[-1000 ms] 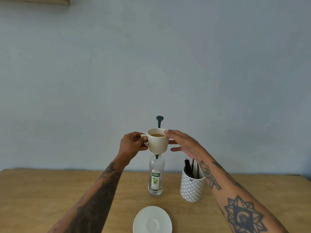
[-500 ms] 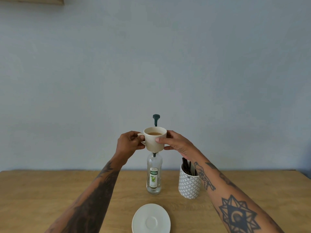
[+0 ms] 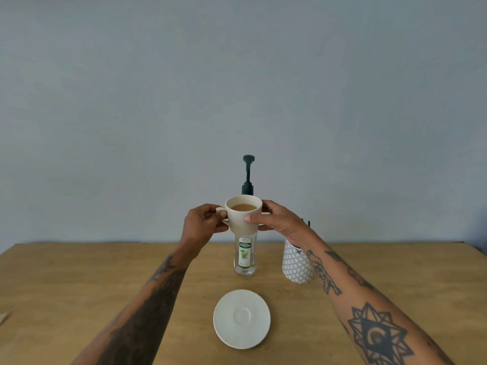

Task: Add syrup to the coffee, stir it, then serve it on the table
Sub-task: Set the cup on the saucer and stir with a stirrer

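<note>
Cream ceramic cup [image 3: 243,216] up in the air, held with both hands in front of the syrup bottle [image 3: 245,258], only one view to go on here (head cam). Left hand [image 3: 203,225] is pinched on the handle, right hand [image 3: 276,222] wraps the opposite side with the thumb across the front wall. Coffee [image 3: 243,207] inside is light brown and sits fairly high in the cup.

What could go wrong, I'd guess: the cup is level now, but any tilt while bringing it under the dark green pump [image 3: 248,177] and the coffee slops over the rim. The pump nozzle sits higher than the cup and behind it, so syrup could miss if the cup isn't lined up. Knocking that tall, narrow bottle with the cup is another risk, since it looks tippy.

Materials: clear glass bottle with a paper label, nearly empty from what I can tell. White patterned holder [image 3: 296,263] beside it with dark sticks poking out, mostly hidden by the right wrist. Smooth glazed saucer [image 3: 241,318] with a round well sits bare on the matte wood table [image 3: 79,280], nearer the camera.
</note>
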